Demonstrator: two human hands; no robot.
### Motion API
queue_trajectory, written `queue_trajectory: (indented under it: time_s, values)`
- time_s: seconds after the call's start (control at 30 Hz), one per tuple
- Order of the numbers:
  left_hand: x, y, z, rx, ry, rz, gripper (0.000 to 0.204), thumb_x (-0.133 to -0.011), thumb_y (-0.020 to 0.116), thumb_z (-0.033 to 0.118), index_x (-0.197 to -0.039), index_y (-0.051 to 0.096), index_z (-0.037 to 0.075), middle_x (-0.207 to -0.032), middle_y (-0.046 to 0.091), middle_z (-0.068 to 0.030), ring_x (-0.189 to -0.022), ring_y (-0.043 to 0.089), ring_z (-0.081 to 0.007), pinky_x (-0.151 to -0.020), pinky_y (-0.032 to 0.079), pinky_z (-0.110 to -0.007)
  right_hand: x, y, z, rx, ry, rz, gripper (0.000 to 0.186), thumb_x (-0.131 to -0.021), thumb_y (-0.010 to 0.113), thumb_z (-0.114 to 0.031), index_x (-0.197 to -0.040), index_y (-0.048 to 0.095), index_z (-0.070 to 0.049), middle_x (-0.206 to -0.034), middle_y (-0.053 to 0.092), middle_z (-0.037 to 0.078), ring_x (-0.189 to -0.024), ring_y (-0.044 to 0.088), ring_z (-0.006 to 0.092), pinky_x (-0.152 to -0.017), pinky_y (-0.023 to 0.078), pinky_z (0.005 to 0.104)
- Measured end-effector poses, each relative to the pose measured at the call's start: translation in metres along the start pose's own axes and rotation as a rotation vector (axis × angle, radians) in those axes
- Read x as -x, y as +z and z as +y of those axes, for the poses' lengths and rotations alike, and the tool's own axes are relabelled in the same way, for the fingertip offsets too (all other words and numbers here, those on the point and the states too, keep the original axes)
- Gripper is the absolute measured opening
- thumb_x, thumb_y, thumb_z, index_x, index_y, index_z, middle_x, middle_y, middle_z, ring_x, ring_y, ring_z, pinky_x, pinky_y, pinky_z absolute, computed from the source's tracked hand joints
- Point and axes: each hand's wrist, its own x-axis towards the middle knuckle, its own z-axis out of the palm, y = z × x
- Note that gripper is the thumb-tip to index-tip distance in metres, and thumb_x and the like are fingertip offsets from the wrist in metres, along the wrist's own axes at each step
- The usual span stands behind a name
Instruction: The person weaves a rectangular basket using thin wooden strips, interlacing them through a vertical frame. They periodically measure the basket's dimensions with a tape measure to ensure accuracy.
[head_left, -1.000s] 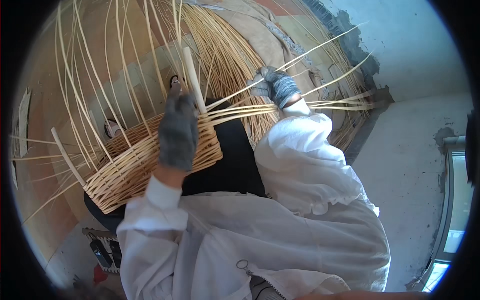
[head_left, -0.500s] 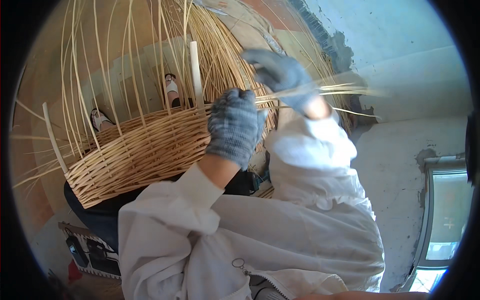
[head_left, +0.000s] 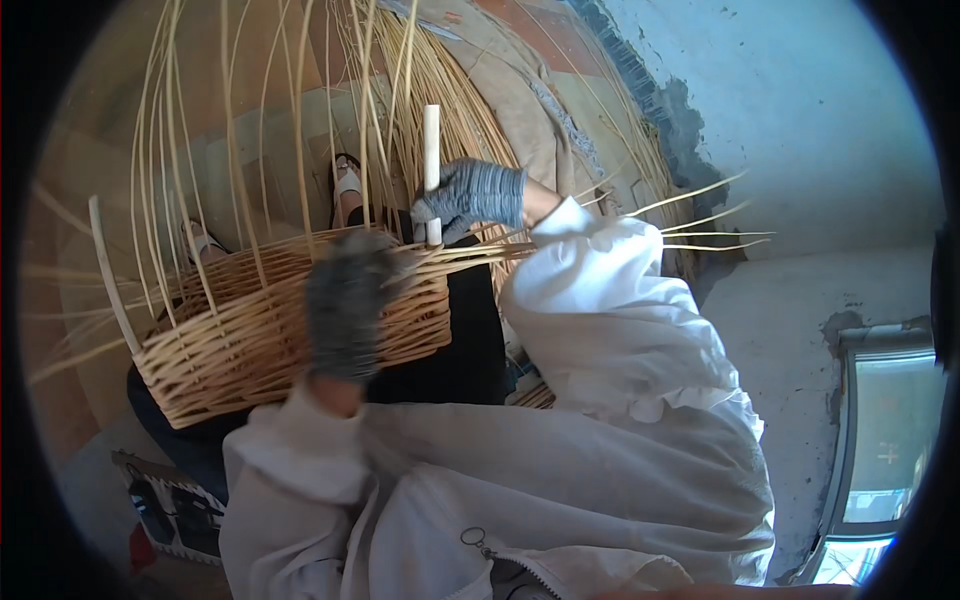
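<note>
With the half-woven pale wicker basket (head_left: 270, 330) resting on the lap, keep the gloved right hand (head_left: 470, 197) closed around the thick white upright stake (head_left: 432, 150) while the blurred gloved left hand (head_left: 345, 305), grip indiscernible, presses the weave down evenly.

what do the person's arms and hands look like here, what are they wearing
Both hands wear grey knitted work gloves: the left hand is motion-blurred, the right hand shows a flecked knit. Both arms are in loose, creased white sleeves with gathered cuffs.
</note>
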Motion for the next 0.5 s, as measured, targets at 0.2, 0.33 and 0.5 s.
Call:
queue_trajectory:
  time_s: [0.2,0.33,0.5]
  values:
    - [-0.046,-0.065,-0.021,-0.203,-0.135,0.023,0.011,-0.084,0.054,0.015,-0.083,0.053,0.004,-0.074,0.054,-0.003,-0.069,0.055,-0.0136,-0.061,0.046,-0.026,0.003,0.038,0.019,0.578,-0.17,0.472,0.027,-0.064,0.073,-0.017,-0.081,0.056,-0.005,-0.069,0.058,0.008,-0.062,0.056,0.0175,-0.058,0.047,0.0287]
    - [-0.169,0.013,-0.015,-0.613,-0.212,-0.415,0.02,-0.075,0.057,0.01,-0.093,0.052,0.002,-0.085,0.056,-0.0149,-0.076,0.055,-0.0258,-0.073,0.045,-0.033,-0.012,0.072,0.029,0.615,-0.162,1.04,0.022,-0.068,0.063,-0.017,-0.085,0.058,-0.005,-0.076,0.061,0.018,-0.072,0.059,0.0336,-0.067,0.048,0.0371]
    - [-0.087,-0.013,0.011,-0.502,0.293,-0.081,0.034,-0.077,0.056,0.004,-0.11,0.049,0.0,-0.104,0.056,-0.018,-0.094,0.054,-0.0304,-0.086,0.042,-0.031,-0.018,0.058,0.05,0.684,-0.021,1.105,0.035,-0.068,0.063,-0.034,-0.088,0.06,-0.005,-0.079,0.061,0.021,-0.077,0.06,0.0359,-0.07,0.048,0.0396]
